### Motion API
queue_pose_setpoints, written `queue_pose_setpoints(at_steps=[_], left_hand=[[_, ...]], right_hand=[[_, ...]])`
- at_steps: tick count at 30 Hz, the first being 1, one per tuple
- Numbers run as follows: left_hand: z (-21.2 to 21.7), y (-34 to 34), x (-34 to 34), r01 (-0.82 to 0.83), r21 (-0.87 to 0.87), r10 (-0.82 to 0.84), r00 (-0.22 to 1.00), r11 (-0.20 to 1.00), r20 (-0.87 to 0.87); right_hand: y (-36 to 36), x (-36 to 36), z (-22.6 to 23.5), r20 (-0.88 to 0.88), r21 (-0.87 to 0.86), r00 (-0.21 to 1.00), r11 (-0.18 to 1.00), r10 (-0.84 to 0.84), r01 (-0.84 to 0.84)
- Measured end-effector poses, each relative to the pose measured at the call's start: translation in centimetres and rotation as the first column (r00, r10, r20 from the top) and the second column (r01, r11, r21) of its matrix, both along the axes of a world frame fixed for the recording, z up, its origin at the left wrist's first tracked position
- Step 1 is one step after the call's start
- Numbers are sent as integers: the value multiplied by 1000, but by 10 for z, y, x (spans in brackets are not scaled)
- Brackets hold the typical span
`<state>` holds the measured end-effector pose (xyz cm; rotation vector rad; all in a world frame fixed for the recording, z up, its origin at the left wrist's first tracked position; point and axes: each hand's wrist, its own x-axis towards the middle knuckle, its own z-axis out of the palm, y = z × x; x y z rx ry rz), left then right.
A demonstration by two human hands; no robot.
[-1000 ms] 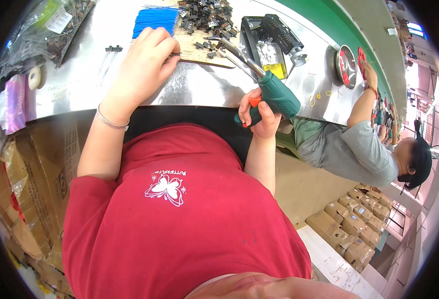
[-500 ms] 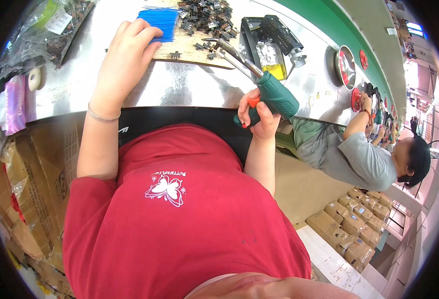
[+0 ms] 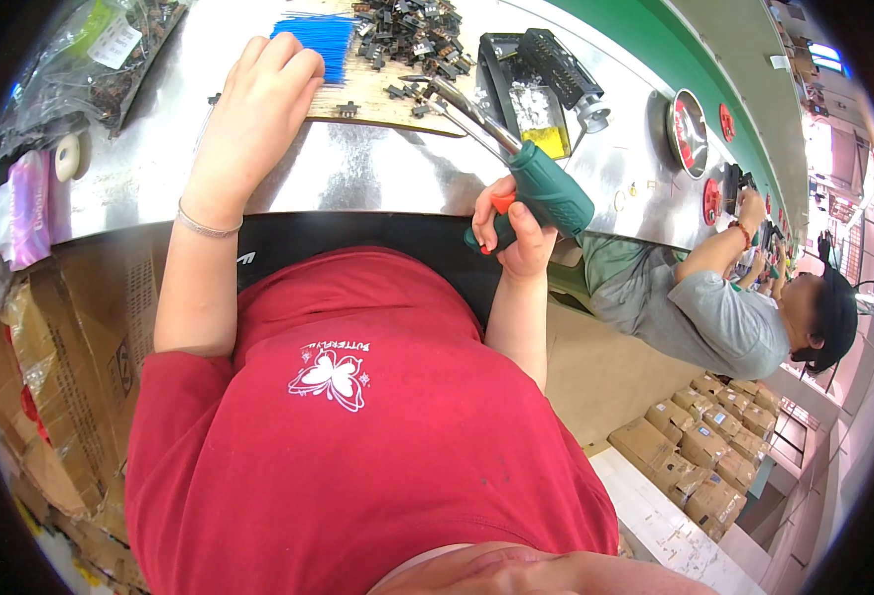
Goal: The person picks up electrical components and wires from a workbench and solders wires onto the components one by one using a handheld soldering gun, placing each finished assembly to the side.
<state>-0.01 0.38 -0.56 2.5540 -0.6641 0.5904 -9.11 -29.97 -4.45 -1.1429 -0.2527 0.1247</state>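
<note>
My right hand point(image 3: 516, 231) grips a green soldering gun point(image 3: 549, 188) with an orange-red trigger. Its metal tip and a thin feed tube reach up over the wooden board point(image 3: 377, 110). At the near edge of a bundle of cut blue wires point(image 3: 318, 42) is my left hand point(image 3: 265, 104), its fingers curled together. What those fingers hold, if anything, is hidden. A small black slide switch point(image 3: 348, 109) lies on the board close by. Many more such switches point(image 3: 412, 38) are heaped beside the wires.
Right of the board stands a black soldering stand point(image 3: 556, 74) with a yellow sponge point(image 3: 548, 141). Beyond are a metal bowl point(image 3: 688, 134) and a red reel point(image 3: 711, 201). A plastic bag point(image 3: 70, 74) lies at left. A co-worker point(image 3: 714, 312) sits at right, near stacked cartons point(image 3: 699, 436).
My left hand's fingers have curled closer together at the blue wires, and the hand has shifted slightly. The soldering gun stays nearly still. The co-worker's hand has moved.
</note>
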Motion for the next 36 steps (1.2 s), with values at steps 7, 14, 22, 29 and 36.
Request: queue_pose_setpoints(at_steps=[7, 14, 22, 29, 36], left_hand=[[-1, 0, 2, -14, 40, 13, 1000, 999, 19], [-2, -2, 4, -20, -21, 21, 999, 1000, 33], [-2, -3, 6, -26, 43, 25, 1000, 999, 15], [0, -3, 5, 5, -32, -4, 1000, 999, 24], [4, 0, 3, 30, -197, -44, 997, 980, -64]], right_hand=[[0, -1, 0, -4, -2, 1000, 1000, -3, 3], [-1, -1, -1, -4, -25, 1000, 1000, -6, 6], [1, -2, 0, -18, 16, 1000, 1000, -18, 18], [3, 0, 3, -22, 71, 1000, 997, -8, 9], [4, -1, 3, -36, 44, 999, 999, -20, 22]])
